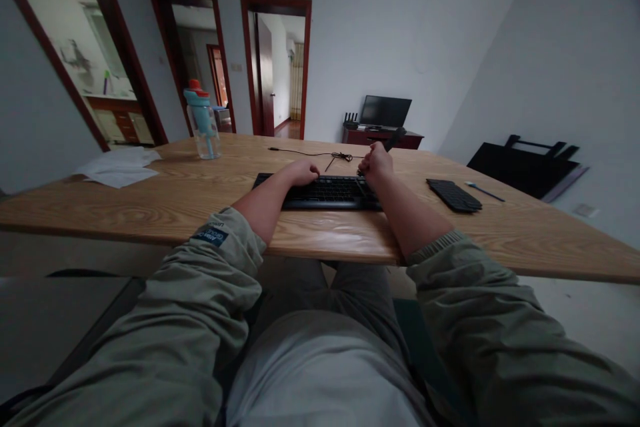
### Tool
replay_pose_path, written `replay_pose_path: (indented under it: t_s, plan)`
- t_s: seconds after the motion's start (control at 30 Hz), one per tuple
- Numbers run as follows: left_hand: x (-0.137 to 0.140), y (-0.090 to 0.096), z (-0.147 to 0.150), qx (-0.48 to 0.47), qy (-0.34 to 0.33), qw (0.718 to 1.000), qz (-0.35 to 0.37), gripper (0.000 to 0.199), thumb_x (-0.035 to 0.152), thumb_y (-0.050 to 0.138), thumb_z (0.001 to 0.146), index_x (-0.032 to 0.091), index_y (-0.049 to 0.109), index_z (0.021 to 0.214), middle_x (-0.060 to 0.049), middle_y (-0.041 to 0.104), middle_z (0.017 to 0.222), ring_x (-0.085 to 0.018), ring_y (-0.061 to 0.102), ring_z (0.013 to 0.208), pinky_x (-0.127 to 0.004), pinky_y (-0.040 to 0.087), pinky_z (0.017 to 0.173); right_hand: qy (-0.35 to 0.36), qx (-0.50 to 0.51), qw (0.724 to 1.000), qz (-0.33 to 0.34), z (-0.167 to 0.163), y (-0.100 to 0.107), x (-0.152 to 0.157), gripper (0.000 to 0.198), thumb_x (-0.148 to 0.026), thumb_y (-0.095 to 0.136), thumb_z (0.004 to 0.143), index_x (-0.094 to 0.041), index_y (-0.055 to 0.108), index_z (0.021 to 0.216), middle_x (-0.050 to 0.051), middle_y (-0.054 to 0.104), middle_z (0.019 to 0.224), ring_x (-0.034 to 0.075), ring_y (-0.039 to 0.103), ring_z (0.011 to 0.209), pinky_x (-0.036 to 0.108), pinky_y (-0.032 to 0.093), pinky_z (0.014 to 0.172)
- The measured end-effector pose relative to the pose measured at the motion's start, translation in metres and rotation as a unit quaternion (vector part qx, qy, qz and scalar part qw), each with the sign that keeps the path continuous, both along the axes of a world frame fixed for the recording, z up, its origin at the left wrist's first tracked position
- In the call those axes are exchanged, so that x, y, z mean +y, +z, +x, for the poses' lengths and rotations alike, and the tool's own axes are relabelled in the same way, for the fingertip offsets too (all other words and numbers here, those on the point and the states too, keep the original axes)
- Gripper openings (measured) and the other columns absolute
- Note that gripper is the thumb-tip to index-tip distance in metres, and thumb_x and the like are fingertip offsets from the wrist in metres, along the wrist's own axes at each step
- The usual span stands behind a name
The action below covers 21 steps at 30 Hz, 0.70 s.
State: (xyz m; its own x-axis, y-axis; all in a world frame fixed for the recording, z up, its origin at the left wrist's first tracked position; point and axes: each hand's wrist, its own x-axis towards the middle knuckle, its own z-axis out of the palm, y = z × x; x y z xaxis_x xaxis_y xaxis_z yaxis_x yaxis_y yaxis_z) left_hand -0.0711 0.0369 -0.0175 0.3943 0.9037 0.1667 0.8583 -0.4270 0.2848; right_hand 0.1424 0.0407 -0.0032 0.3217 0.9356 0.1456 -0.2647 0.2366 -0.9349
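A black keyboard lies near the table's front edge. My left hand rests over its back left part, with the fingers curled down onto it. My right hand is closed in a fist above the keyboard's right end. From that fist a black tool sticks up to the right; it looks like a brush. Its lower end is mostly hidden by my hand and comes down close to the keyboard's back right edge. Behind the keyboard, a thin black cable lies in a small tied bundle.
A flat black piece with a key-like pattern lies on the right of the wooden table, beside a thin blue stick with a pale head. On the left are white papers and a clear bottle with a blue-red lid.
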Motion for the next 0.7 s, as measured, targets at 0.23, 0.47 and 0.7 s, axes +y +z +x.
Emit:
replay_pose_path:
  t_s: [0.23, 0.47, 0.7]
  plan:
    - [-0.001, 0.002, -0.002, 0.018, 0.010, 1.000, 0.004, 0.040, 0.017, 0.054, 0.081, 0.019, 0.076, 0.114, -0.004, 0.076, 0.113, -0.018, 0.069, 0.097, -0.022, 0.051, 0.087, 0.018, 0.088, 0.996, 0.004, 0.025, 0.007, -0.009, 0.024, -0.024, 0.042, 0.087, -0.024, 0.026, 0.070, -0.010, 0.019, 0.049, 0.008, 0.019, 0.038, 0.018, 0.022, 0.038]
    - [-0.003, 0.003, -0.001, 0.017, 0.001, 1.000, 0.004, 0.041, 0.017, 0.051, 0.081, 0.018, 0.076, 0.115, -0.004, 0.076, 0.112, -0.017, 0.069, 0.097, -0.020, 0.050, 0.086, 0.029, 0.096, 0.995, -0.007, 0.019, 0.003, -0.012, 0.026, -0.021, 0.044, 0.086, -0.025, 0.026, 0.068, -0.010, 0.021, 0.048, 0.008, 0.020, 0.038, 0.020, 0.021, 0.036]
    - [-0.006, 0.004, 0.000, 0.017, -0.005, 1.000, 0.001, 0.041, 0.016, 0.050, 0.083, 0.017, 0.076, 0.115, -0.005, 0.076, 0.112, -0.017, 0.069, 0.097, -0.019, 0.049, 0.084, 0.074, 0.071, 0.993, -0.052, 0.020, -0.006, -0.012, 0.026, -0.019, 0.046, 0.087, -0.023, 0.031, 0.066, -0.010, 0.027, 0.046, 0.007, 0.024, 0.038, 0.019, 0.026, 0.038]
